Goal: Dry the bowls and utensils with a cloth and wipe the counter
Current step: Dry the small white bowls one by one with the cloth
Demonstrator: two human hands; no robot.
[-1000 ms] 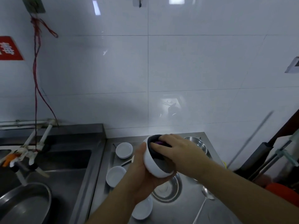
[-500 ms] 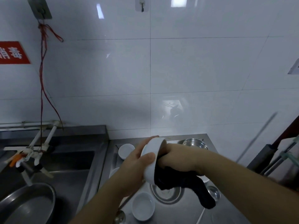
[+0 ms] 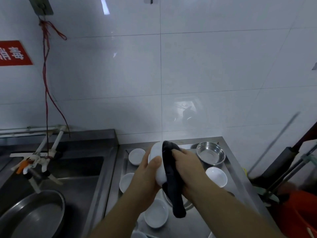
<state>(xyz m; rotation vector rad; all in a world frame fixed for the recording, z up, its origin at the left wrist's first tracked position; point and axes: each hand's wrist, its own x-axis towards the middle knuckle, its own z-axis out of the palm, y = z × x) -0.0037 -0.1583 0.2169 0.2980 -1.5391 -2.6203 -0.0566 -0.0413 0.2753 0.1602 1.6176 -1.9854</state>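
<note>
Stainless steel covers the counter (image 3: 240, 182), and the landmark here is the white bowl (image 3: 157, 162) held on edge above its middle. The left hand (image 3: 145, 176) grips that bowl from the left, thumb pressed over its outer wall. The right hand (image 3: 187, 169) is clamped on a dark cloth (image 3: 171, 182), pressing it against the bowl's open side; the cloth's loose end hangs down below the bowl. The two hands sit close together, with only bowl and cloth between them.

To the left of the held bowl, two small white dishes rest on the counter: a far dish (image 3: 136, 156) and a near dish (image 3: 126, 182), the latter partly hidden by the left wrist. Below the bowl lies another white dish (image 3: 156, 214), just beside the hanging cloth end. To the right of the bowl stands a steel bowl (image 3: 210, 155), and nearer than it a white dish (image 3: 216, 176). Under the hands a steel dish shows only as a rim; the arms cover most of it.

Well left of the bowl is a sink (image 3: 82, 170) with a faucet (image 3: 36, 160) over it and a large steel basin (image 3: 32, 215) at the near corner. A red cord (image 3: 46, 79) hangs down the white tiled wall (image 3: 205, 74) above the faucet, beside a red sign (image 3: 14, 54).
</note>
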